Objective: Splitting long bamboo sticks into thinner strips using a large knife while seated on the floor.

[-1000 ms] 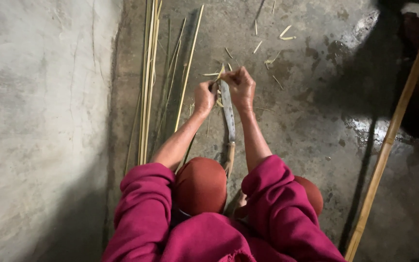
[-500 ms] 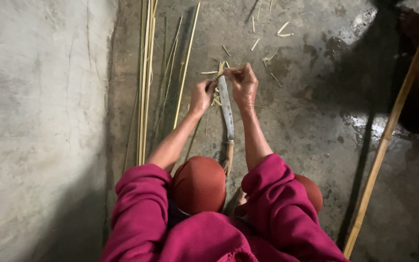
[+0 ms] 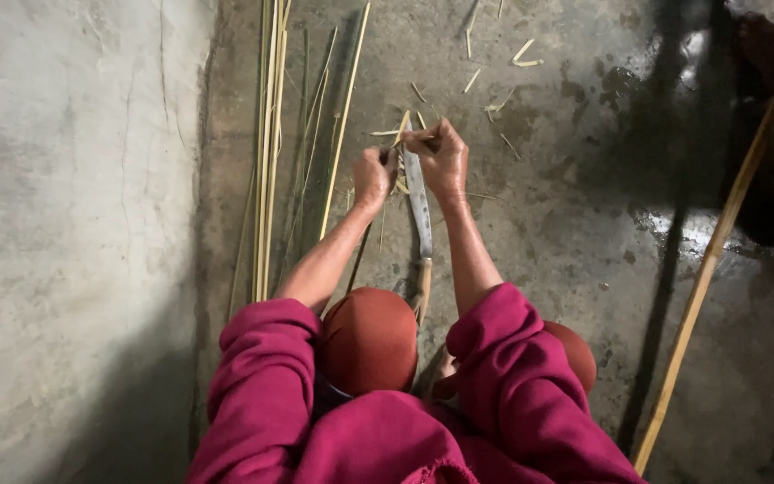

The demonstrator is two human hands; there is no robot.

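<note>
I look down at my two hands over a concrete floor. My left hand and my right hand are both closed on a short pale bamboo strip, pressed against the blade of a long knife. The knife stands between my knees, handle down by my legs, blade pointing away from me. My forearms reach out of rolled magenta sleeves. Most of the strip is hidden behind my fingers.
Several long thin bamboo slivers lie on the floor to the left, beside a rough concrete wall. A thick bamboo pole runs diagonally at the right. Small bamboo chips are scattered ahead. A wet patch shines at the right.
My hands stay at the knife blade with the strip; only slight shifts of fingers and view.
</note>
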